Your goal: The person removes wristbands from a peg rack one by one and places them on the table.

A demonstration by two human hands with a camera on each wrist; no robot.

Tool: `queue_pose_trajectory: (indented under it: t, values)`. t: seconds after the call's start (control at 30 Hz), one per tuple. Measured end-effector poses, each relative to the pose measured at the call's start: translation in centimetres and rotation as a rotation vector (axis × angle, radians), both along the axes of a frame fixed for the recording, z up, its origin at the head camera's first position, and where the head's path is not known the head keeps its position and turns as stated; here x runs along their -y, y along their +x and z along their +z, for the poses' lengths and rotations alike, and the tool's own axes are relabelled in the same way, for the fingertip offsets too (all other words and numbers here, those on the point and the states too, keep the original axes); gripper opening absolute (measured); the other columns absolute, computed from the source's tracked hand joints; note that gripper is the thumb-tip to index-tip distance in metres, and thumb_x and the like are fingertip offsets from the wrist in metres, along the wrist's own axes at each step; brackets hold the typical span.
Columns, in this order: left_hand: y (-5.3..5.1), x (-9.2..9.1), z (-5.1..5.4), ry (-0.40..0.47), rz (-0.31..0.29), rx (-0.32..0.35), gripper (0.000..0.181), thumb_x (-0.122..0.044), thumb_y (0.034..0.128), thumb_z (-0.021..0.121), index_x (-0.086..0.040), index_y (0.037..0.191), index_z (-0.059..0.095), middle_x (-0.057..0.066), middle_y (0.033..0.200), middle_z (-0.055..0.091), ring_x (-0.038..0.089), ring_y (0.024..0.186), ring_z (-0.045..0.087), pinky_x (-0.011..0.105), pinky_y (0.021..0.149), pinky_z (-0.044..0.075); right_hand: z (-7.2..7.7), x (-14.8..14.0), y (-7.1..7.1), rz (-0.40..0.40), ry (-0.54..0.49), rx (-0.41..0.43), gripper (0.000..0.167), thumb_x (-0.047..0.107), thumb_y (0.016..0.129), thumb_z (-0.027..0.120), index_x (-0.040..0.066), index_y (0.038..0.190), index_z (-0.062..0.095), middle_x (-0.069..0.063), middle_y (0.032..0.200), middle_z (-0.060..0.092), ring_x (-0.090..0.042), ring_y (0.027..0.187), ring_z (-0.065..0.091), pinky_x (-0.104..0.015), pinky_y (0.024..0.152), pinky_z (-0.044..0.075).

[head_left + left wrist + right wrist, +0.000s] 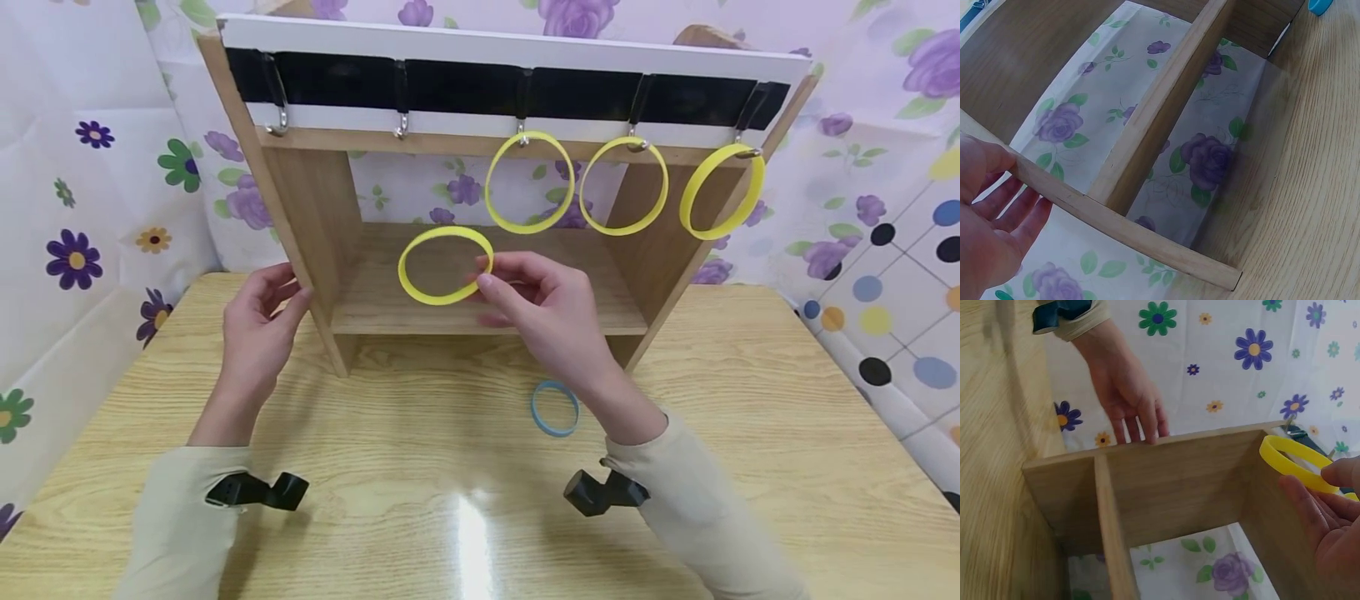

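Note:
A wooden rack (465, 321) stands on the table with a row of metal hooks along its top. My right hand (551, 312) pinches a yellow ring (408, 279) between thumb and fingers in front of the rack's opening. Three other yellow rings hang from hooks: one on the middle hook (522, 133), the others to its right. The two left hooks hold nothing. My left hand (262, 325) rests its fingers on the rack's left side panel; the left wrist view shows this hand (991, 219) touching the panel's edge (1129, 231).
On the table (390, 500) a blue ring (555, 432) lies in front of the rack, close to my right forearm. Flowered sheeting (67, 208) covers the walls behind and at the left; dotted sheeting (900, 333) is at the right.

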State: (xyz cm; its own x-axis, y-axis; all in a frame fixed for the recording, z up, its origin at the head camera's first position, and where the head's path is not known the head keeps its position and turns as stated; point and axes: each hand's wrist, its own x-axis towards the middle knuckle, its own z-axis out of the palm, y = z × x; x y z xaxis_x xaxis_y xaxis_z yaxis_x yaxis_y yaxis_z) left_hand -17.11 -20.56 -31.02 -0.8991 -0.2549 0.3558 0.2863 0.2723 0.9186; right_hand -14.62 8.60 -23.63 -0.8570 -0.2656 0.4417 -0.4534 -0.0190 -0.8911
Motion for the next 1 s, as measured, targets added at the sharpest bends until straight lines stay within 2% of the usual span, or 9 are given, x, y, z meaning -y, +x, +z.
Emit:
queue_pose_trajectory:
  t: [0.37,0.63,0.87,1.0]
  values:
    - [0.0,-0.1,0.1,0.019,0.002,-0.006,0.030,-0.003,0.0943,0.059,-0.001,0.124,0.056,-0.003,0.118,0.057,0.010,0.109,0.055,0.023,0.094,0.047,-1.4,-2.0,-0.1,-0.034,0.129,0.039,0.020,-0.001,0.092,0.063,-0.010,0.110,0.065,-0.018,0.096,0.068,-0.030,0.084,0.068,-0.038,0.067,0.059]
    - [0.0,-0.2,0.1,0.010,0.004,0.006,0.034,-0.003,0.0948,0.059,0.004,0.128,0.053,-0.001,0.121,0.056,0.010,0.110,0.054,0.025,0.096,0.047,-2.8,-3.9,-0.3,-0.056,0.159,0.092,0.022,0.000,0.092,0.063,-0.010,0.111,0.064,-0.017,0.095,0.068,-0.020,0.081,0.067,-0.038,0.067,0.059]
    - [-0.1,-0.2,0.0,0.036,0.011,-0.001,0.033,0.000,0.0938,0.059,0.004,0.126,0.054,0.000,0.119,0.058,0.011,0.109,0.055,0.026,0.096,0.047,-4.1,-5.1,-0.6,-0.061,0.175,0.133,0.026,0.002,0.092,0.063,-0.010,0.115,0.063,-0.019,0.097,0.067,-0.023,0.083,0.068,-0.038,0.069,0.059]
    - [-0.1,-0.2,0.0,0.031,0.010,-0.002,0.032,0.000,0.0939,0.059,0.003,0.125,0.054,0.000,0.120,0.057,0.011,0.109,0.055,0.025,0.096,0.047,-5.2,-6.0,-1.0,-0.066,0.199,0.137,0.028,0.001,0.093,0.062,-0.014,0.117,0.060,-0.022,0.098,0.067,-0.018,0.083,0.068,-0.037,0.069,0.059]
